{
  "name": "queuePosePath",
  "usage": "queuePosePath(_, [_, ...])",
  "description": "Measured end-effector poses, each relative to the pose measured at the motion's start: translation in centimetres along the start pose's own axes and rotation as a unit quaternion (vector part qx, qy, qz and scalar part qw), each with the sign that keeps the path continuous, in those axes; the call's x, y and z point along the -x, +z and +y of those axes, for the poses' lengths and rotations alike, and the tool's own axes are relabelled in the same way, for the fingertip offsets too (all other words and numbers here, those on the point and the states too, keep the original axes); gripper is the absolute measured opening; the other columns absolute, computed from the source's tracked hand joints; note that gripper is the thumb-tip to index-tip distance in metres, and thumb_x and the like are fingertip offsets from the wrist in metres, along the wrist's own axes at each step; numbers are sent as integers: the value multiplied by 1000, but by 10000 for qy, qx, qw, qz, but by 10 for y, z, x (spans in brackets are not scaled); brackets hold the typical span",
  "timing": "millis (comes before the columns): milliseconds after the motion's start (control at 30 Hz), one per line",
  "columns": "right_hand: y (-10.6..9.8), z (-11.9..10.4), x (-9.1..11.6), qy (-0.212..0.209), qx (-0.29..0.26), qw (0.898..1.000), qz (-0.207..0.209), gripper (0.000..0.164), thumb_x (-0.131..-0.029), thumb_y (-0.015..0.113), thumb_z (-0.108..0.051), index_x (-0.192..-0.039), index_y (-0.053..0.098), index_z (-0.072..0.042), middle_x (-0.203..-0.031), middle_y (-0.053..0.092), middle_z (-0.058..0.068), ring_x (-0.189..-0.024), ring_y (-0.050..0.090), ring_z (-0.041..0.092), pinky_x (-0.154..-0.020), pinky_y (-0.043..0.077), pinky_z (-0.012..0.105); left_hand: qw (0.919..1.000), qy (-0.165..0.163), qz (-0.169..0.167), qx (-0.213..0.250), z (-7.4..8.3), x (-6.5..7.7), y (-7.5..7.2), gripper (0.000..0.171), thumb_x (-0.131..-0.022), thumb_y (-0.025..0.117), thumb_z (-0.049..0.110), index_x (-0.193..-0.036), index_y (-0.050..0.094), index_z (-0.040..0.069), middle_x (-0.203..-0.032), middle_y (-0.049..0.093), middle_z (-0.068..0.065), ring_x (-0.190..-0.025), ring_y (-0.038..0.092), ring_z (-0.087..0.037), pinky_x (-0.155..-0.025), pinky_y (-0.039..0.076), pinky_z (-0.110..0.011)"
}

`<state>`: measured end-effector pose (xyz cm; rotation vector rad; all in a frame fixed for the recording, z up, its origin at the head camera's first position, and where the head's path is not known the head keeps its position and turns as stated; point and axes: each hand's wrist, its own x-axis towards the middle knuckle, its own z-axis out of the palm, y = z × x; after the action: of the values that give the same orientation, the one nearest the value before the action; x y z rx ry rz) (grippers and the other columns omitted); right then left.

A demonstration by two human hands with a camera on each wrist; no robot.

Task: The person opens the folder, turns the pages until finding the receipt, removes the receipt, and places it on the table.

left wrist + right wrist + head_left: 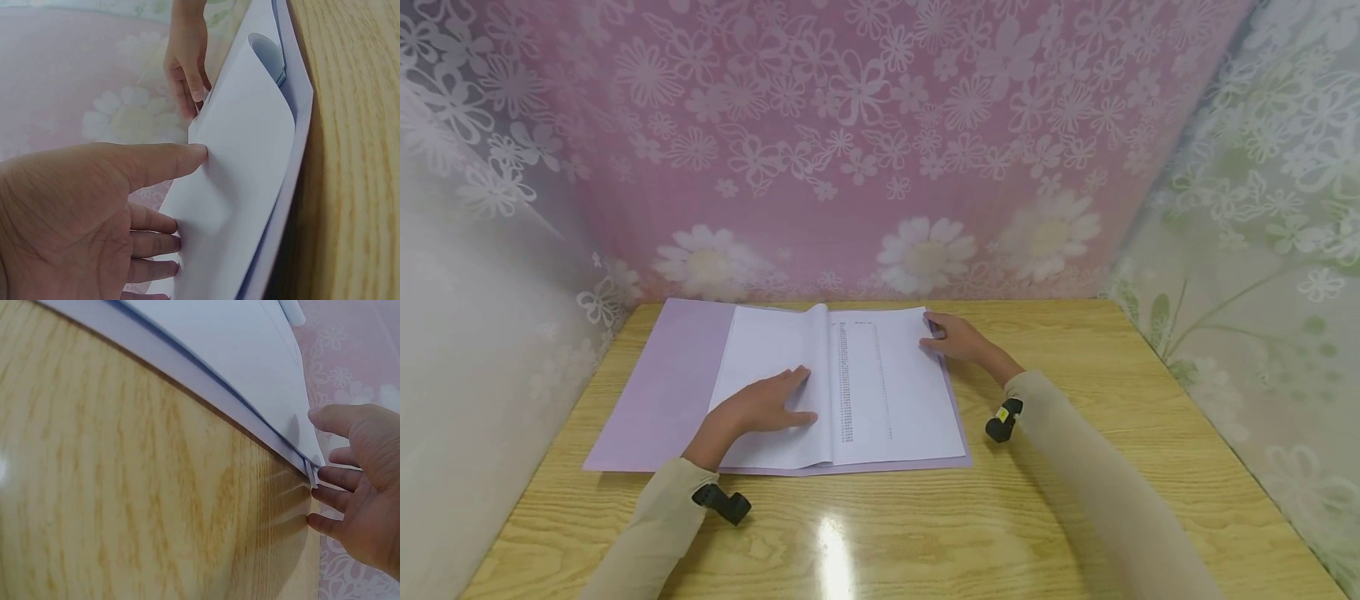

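Note:
A lilac folder (658, 383) lies spread on the table, with a stack of white pages inside. My left hand (767, 404) rests on the left-hand page (730, 450), fingers extended and thumb apart, its tip close to the fold. That page bulges upward along the fold, and its loose curl (269, 56) shows in the left wrist view. On the right, the top sheet (917, 400) carries printed columns of small text. My right hand (958, 336) is at that sheet's far right corner. In the right wrist view, its thumb (334, 419) lies at the sheet's edge, while the other fingers (334, 497) reach the corner, spread apart.
Beneath the folder is a wood-grain table (910, 533), its surface glossy with a bright reflection near the front. A pink flowered curtain (850, 167) hangs along the table's back edge. Pale flowered sheets (1262, 333) stand at both sides. Each wrist wears a small black camera (1003, 421).

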<state>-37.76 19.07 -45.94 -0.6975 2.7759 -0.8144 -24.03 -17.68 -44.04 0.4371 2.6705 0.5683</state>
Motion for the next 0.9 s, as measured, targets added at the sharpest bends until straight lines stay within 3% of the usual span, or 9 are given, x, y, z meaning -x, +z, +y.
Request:
queuePosePath(367, [1, 1, -4, 92, 7, 10000, 27, 68, -102, 63, -26, -156, 35, 3, -160, 39, 24, -146, 41, 41, -120, 37, 54, 9999, 142, -51, 0, 3, 2, -2, 89, -97, 66, 48, -161, 26, 2, -166, 27, -22, -154, 26, -40, -124, 28, -55])
queuePosePath(600, [0, -1, 0, 178, -720, 9967, 329, 64, -100, 66, -23, -155, 42, -3, -159, 42, 23, -145, 43, 42, -115, 42, 55, 9999, 152, -59, 22, 4, 4, -3, 89, -96, 67, 47, -161, 26, 2, -166, 27, -23, -154, 27, -41, -124, 29, -56])
queuePosePath(900, [1, -3, -1, -278, -1320, 9882, 722, 64, -99, 66, -13, -155, 39, -1, -150, 50, 27, -135, 53, 44, -115, 41, 59, 9999, 152, -59, 46, 6, 6, -5, 88, -97, 66, 46, -161, 26, 1, -166, 27, -23, -154, 27, -41, -124, 28, -55])
